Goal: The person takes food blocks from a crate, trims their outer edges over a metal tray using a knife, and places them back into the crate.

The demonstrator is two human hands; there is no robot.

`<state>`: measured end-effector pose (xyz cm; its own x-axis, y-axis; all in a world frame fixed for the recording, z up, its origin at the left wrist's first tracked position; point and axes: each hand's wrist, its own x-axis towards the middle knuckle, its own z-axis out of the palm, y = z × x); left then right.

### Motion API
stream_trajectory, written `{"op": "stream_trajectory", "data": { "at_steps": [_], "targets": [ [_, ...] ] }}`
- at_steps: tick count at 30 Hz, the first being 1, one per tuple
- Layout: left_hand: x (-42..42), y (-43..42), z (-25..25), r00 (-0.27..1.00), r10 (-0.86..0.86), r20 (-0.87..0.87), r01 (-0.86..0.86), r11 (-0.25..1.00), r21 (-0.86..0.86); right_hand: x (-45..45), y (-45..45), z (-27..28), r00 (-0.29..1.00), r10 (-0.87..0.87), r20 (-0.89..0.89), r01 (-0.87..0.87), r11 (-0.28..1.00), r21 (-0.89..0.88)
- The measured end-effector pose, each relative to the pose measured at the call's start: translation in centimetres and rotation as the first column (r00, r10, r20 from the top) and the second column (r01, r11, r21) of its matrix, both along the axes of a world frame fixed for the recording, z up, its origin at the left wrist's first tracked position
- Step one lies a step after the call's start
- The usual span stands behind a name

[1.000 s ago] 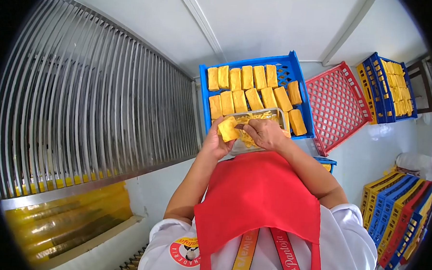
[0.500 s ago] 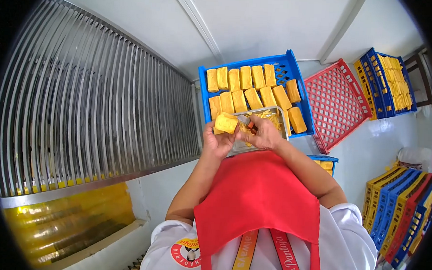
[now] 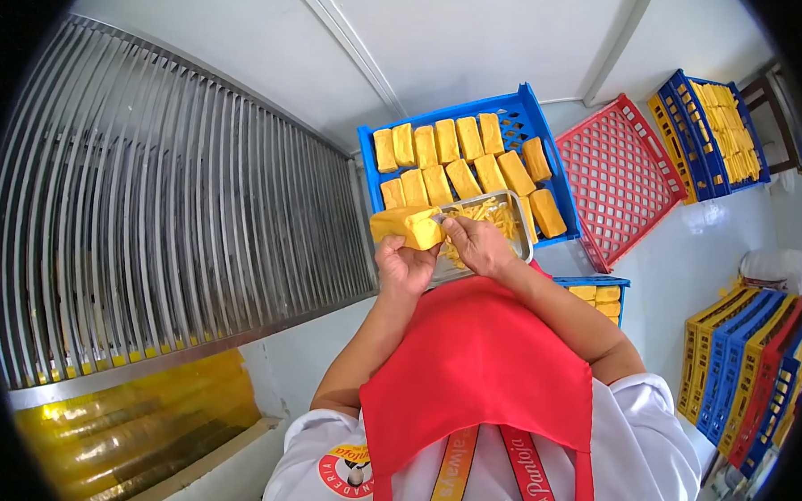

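At the metal tray (image 3: pixel 526 227) of cut strips (image 3: pixel 503 218), the left hand (image 3: pixel 405 269) is holding a yellow block (image 3: pixel 399 223), apparently unfinished, and the right hand (image 3: pixel 482 249) is pinching a blade (image 3: pixel 439 218) at its end (crated blocks' (image 3: pixel 468 139) status unclear).

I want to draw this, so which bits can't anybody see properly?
All in the head view:
Tool: mostly hidden by the right hand.
Metal tray: partly covered by the right hand, left hand and red apron.
Lower blue crate: partly behind the apron.
Stacked crates: partly cut off by the dark right edge.
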<state>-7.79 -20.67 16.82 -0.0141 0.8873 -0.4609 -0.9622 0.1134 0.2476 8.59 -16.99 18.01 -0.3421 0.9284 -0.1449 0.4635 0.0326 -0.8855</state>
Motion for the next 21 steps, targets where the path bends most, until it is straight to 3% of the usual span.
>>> {"op": "stream_trajectory", "data": {
  "at_steps": [4, 7, 9, 13, 15, 17, 18, 19, 20, 21],
  "targets": [
    [-0.1, -0.3, -1.0, 0.999, 0.043, 0.01, -0.043, 0.999, 0.03, -0.2, -0.1, 0.2, 0.996, 0.012, 0.087, -0.011, 1.0, -0.017],
    [-0.3, -0.4, -2.0, 0.998, 0.061, 0.004, -0.061, 0.996, 0.06, -0.5, -0.5, -0.1, 0.999, 0.019, 0.036, -0.017, 0.998, -0.059],
    [-0.2, -0.4, -2.3, 0.997, 0.071, -0.005, -0.071, 0.996, 0.049, -0.6, -0.6, 0.1, 0.989, 0.068, -0.129, -0.085, 0.988, -0.128],
    [-0.5, -0.3, -2.9, 0.997, 0.073, -0.015, -0.072, 0.994, 0.08, -0.7, -0.4, -0.8, 0.985, 0.016, -0.172, -0.05, 0.98, -0.194],
    [-0.8, -0.2, -2.8, 0.997, 0.044, -0.059, -0.039, 0.995, 0.087, -0.3, 0.4, -0.4, 0.985, 0.052, -0.164, -0.139, 0.803, -0.58],
    [-1.4, -0.1, -3.2, 0.995, 0.018, -0.103, -0.008, 0.996, 0.094, -0.2, 0.7, -1.6, 0.986, 0.003, -0.166, -0.109, 0.763, -0.636],
    [-2.1, 0.1, -4.2, 0.97, 0.018, -0.241, 0.011, 0.993, 0.116, -0.1, 0.9, -2.0, 0.985, -0.043, -0.165, -0.084, 0.719, -0.689],
    [-2.9, 0.1, -5.1, 0.927, 0.021, -0.375, 0.032, 0.99, 0.136, 0.2, 0.9, -2.2, 0.986, -0.038, -0.165, -0.087, 0.719, -0.69],
    [-3.6, 0.1, -5.1, 0.927, 0.025, -0.374, 0.028, 0.99, 0.137, 0.6, 1.0, -2.3, 0.993, 0.101, 0.057, -0.063, 0.882, -0.467],
    [-4.4, 0.0, -5.1, 0.698, -0.032, -0.716, 0.129, 0.988, 0.082, 1.1, 1.1, -2.5, 0.938, 0.168, 0.304, -0.107, 0.972, -0.209]
  ]
}}
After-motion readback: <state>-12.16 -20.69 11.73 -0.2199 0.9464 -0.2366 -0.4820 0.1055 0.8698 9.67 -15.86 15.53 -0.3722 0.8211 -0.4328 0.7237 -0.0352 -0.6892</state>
